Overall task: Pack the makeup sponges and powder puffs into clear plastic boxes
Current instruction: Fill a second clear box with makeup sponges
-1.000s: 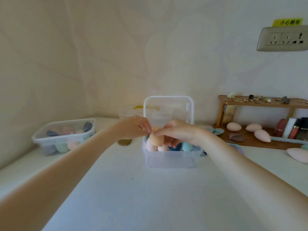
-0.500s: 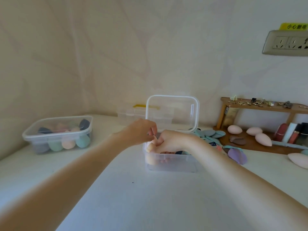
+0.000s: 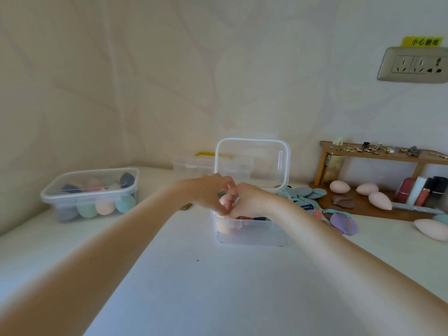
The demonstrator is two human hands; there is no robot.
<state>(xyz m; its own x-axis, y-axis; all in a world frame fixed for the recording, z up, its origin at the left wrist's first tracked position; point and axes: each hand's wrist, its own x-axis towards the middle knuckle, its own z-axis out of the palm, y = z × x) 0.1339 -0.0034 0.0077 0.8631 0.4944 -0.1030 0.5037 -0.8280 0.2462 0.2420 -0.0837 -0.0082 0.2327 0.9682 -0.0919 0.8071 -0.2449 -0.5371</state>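
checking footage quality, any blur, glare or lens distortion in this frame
Head view: wide-angle bend curves the table edges and tilts the wall socket; forearms near the lens are soft; a glare streak marks the open box lid; daylight is soft, shadows faint.

hands hide the peach sponge partly.

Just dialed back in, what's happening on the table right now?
A person is packing makeup sponges. Both hands, left hand and right hand, meet over the open clear box in the middle, together pressing a peach sponge down among those already inside; its lid stands upright behind. A second box at the left is closed and full. More sponges and puffs wait at the right.
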